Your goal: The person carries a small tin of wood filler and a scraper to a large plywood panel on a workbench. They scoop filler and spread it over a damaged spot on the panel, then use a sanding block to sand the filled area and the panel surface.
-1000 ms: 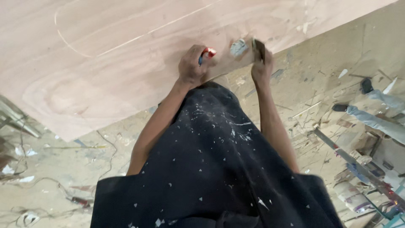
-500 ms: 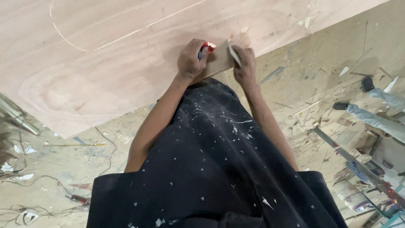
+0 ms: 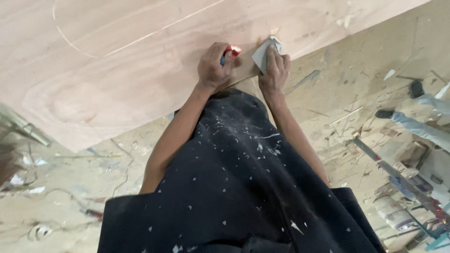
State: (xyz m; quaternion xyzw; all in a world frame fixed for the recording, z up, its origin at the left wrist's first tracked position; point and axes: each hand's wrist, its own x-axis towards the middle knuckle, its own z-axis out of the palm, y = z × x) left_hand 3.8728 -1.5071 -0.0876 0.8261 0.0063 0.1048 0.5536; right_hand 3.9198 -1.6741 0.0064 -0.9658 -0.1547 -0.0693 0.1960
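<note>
A: Quick pass. Your left hand [image 3: 213,68], what's it doing?

B: It's fisted tight around a small tool with a red and blue tip [image 3: 230,52]. The tip pokes out past your thumb, pointing right. Can't tell what kind of tool it is, as most of it is hidden in your fist. The hand rests on the plywood sheet [image 3: 140,61], close to its near edge.

A: And your right hand [image 3: 274,70]?

B: Just right of the left one, nearly touching it. Your fingers press down flat on a folded grey piece of sandpaper or cloth [image 3: 265,51]; can't say which. It's pinned against the sheet right at the near edge, and a corner of it sticks up past your fingertips.

A: The sheet itself?

B: Big, pale, pinkish wood, filling the far and left part of the view. A thin light curved line [image 3: 70,42] runs across it on the far left, then goes straight toward the right. Some light chips [image 3: 344,21] lie on it at the far right.

A: Anything else?

B: Your dark apron with white paint specks [image 3: 234,187] fills the near middle. The floor [image 3: 70,206] is dusty and littered with scraps. On the right, metal bars and clutter [image 3: 398,178], plus another person's feet and lower legs [image 3: 417,117] at the right edge, well apart from your hands.
</note>
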